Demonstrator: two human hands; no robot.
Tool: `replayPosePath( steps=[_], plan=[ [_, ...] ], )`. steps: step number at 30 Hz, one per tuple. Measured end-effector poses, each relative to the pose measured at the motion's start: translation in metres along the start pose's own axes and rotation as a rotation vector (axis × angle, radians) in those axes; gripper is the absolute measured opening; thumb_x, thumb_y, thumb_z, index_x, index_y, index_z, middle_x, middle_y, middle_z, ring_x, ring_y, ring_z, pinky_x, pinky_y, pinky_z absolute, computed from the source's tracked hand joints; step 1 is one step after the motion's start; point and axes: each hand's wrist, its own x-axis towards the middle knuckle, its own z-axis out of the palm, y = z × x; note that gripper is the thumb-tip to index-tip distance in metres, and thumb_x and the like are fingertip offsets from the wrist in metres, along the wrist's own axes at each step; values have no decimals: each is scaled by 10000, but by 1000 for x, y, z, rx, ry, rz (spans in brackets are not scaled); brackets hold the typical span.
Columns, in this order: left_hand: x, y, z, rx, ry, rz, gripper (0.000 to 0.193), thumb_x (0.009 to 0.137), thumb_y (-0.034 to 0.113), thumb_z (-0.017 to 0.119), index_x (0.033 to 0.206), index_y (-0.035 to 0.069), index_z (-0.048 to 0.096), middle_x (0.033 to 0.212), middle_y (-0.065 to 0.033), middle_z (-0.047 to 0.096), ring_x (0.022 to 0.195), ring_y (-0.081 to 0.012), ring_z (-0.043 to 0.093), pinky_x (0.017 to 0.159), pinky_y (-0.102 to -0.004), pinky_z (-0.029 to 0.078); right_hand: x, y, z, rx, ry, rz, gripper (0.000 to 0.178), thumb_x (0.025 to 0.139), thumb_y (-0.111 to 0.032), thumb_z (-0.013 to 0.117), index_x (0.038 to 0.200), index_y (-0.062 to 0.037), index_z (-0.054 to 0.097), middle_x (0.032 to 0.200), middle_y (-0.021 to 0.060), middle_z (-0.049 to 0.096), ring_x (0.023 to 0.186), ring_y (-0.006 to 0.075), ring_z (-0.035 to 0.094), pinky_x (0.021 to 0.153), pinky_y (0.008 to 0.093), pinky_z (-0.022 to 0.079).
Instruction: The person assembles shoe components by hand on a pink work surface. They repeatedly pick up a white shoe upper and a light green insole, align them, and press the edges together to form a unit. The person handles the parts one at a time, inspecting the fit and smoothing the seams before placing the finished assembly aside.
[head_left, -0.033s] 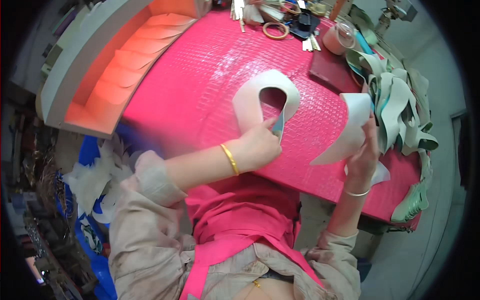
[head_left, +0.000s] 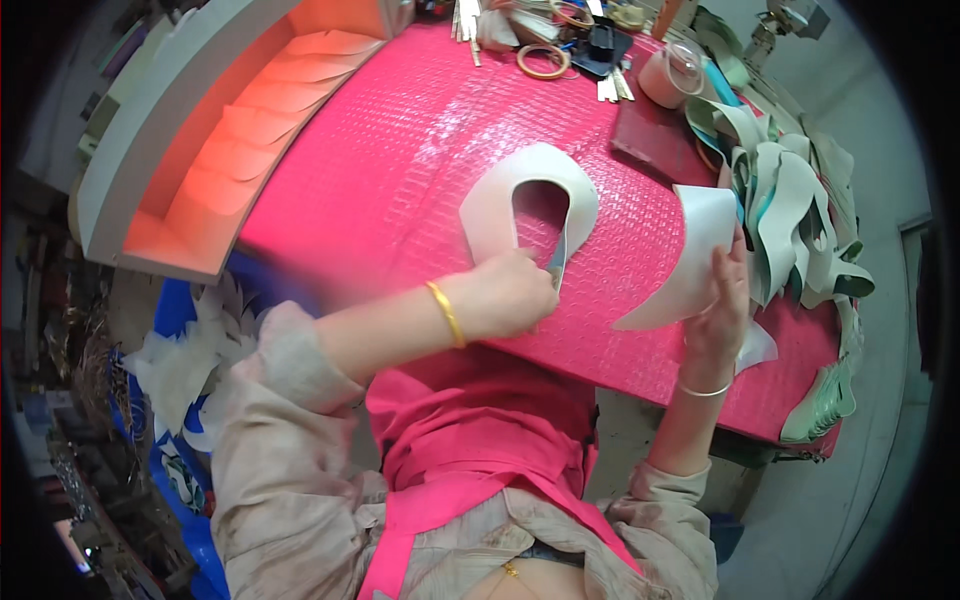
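Note:
A white U-shaped piece (head_left: 485, 205), like a shoe upper, rests on the pink table with its curve facing away from me. Its inner right edge shows pale blue. My left hand (head_left: 512, 293) is closed at its near ends, covering part of them. To the right, my right hand (head_left: 722, 295) holds up a curved, pointed white piece (head_left: 685, 265) by its right side, fingers and thumb closed on it. Another white piece (head_left: 757, 347) lies partly hidden behind my right wrist.
A pile of white and pale green curved pieces (head_left: 790, 210) lies at the right. Far left, an orange-lit box (head_left: 150, 200) holds a row of overlapping pieces. Rings, tools and a lidded white tub (head_left: 665, 80) stand along the back. A blue bin (head_left: 170, 465) with scraps is below left.
My left hand has shifted slightly left, and its outstretched index finger has curled in. My right fingers sit a little differently on the pointed piece.

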Motion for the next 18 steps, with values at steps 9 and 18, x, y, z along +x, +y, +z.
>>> replayPosePath(
  steps=[9, 18],
  plan=[
    [-2, -10, -46, -1542, 834, -9, 461, 935, 365, 418, 926, -46, 627, 890, -81, 648, 836, -112, 586, 756, -248, 442, 13, 31, 74, -215, -81, -430, 532, 834, 30, 546, 1317, -15, 328, 1188, 117, 524, 1031, 162, 546, 868, 294, 459],
    [5, -6, -55, -1874, 876, -24, 505, 956, 395, 316, 1069, -33, 558, 1021, -92, 613, 987, -154, 552, 885, -305, 396, 31, 23, 93, -250, -50, -370, 536, 780, 45, 618, 1263, 5, 388, 1121, 114, 558, 945, 151, 592, 794, 257, 506]
  ],
)
